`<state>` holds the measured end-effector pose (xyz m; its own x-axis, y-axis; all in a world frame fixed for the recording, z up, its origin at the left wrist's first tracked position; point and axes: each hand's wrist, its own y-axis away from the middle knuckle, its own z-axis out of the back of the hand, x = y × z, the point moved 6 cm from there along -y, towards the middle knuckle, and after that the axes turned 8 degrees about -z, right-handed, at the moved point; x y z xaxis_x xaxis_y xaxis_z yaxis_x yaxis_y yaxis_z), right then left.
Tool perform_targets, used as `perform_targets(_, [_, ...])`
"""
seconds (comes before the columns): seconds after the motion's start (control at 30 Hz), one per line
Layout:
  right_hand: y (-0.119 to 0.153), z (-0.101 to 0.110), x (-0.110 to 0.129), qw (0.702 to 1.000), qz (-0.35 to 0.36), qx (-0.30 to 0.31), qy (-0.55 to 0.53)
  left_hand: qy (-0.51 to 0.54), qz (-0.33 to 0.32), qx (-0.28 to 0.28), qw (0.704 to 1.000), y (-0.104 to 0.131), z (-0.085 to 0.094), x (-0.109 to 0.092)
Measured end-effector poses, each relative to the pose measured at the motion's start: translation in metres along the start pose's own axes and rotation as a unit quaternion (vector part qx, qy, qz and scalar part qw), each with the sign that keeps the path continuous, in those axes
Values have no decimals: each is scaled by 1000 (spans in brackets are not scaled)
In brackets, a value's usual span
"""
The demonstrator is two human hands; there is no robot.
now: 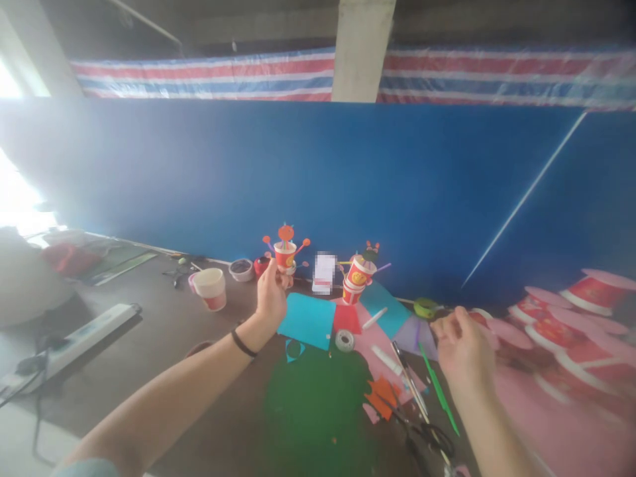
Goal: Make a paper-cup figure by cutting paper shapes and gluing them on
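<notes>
My left hand reaches forward, its fingers closed at the base of a small red paper cup. Orange paper discs on coloured stems rise from this cup. Over the right side of the table, my right hand is raised with its fingers curled together. What they hold, if anything, I cannot make out. Stacked red paper cups with a dark green paper top stand between my hands. Blue paper lies beside my left hand, and purple paper is near my right.
Scissors, a green stick, orange paper scraps and a tape roll lie near a green round mat. A handled paper cup and a power strip are left. Red-and-pink paper pieces crowd the right.
</notes>
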<state>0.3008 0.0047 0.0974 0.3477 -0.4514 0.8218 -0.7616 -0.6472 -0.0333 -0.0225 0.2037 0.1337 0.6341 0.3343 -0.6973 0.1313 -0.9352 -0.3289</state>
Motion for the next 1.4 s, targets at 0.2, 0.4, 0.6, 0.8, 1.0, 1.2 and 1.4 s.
perform_targets(0.2, [60,61,-35,994,-102,-23,30,-54,289,-83,952,58,65,-3])
perform_targets(0.4, [113,68,-67,992,-114,-34,49,-79,339,-126,929,107,117,-16])
perform_targets(0.6, [143,51,-83,993,-90,-37,72,-110,310,-139,934,137,149,-7])
perform_targets(0.8, [148,51,-91,983,-69,-51,165,-355,95,203,907,152,120,-9])
perform_targets(1.0, [161,44,-100,953,-54,7,299,-441,12,590,676,189,75,1])
perform_targets(1.2, [180,35,-97,875,-39,102,472,-496,-32,665,557,198,80,25])
perform_targets(1.4, [179,76,-69,790,106,67,600,-521,-16,672,526,204,89,42])
